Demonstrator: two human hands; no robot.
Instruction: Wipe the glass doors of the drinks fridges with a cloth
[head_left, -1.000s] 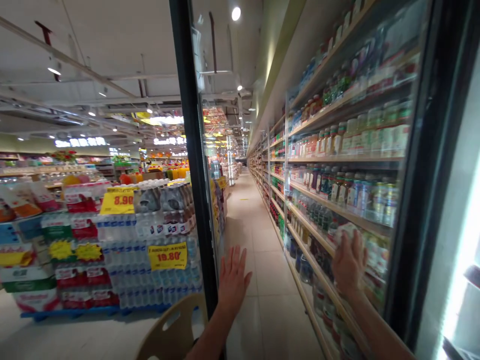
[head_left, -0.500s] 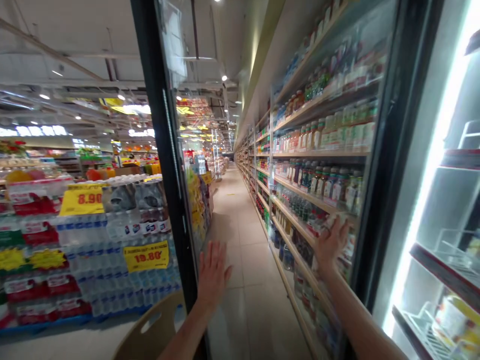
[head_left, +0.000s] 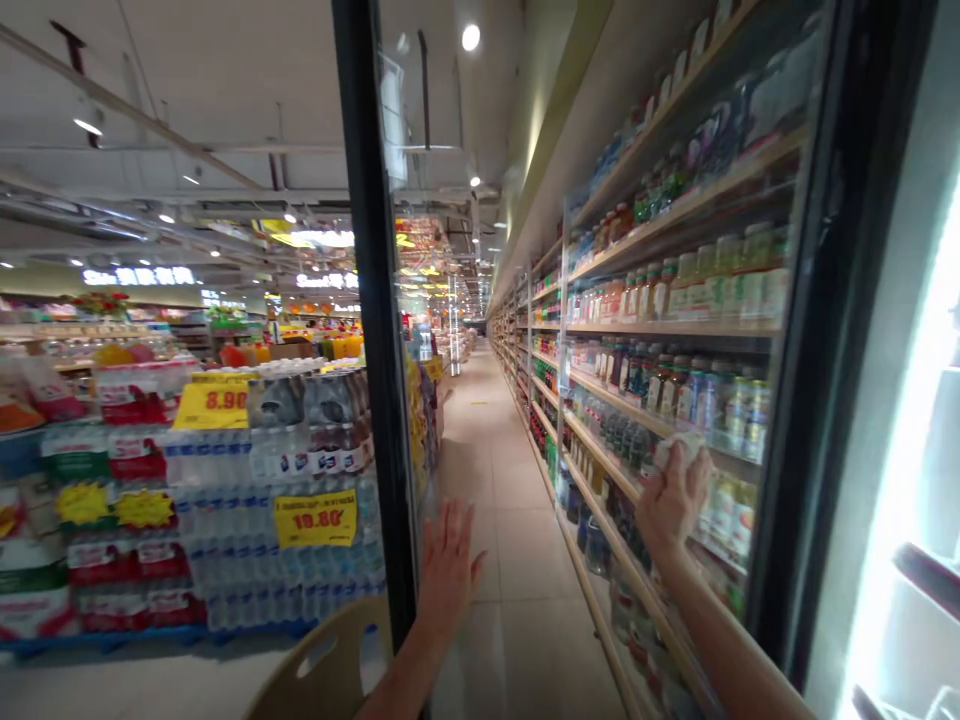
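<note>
A glass door with a black frame stands in front of me, and the aisle shows through it. My left hand lies flat against the glass near the left edge, fingers stretched out and holding nothing. Farther right, my right hand presses a crumpled white cloth to the pane. The cloth shows above and between the fingers; the palm hides the rest of it. Whether it is fabric or paper I cannot tell.
Wooden shelves of bottled drinks line the right side beyond the glass. A lit cooler is at the far right. Stacked water packs with yellow price signs stand left. A beige chair or stool back is below, close to the door.
The view has turned left, so the door and shelves sit farther right in it. My right hand with the cloth has shifted slightly left on the glass. My left hand stays flat.
</note>
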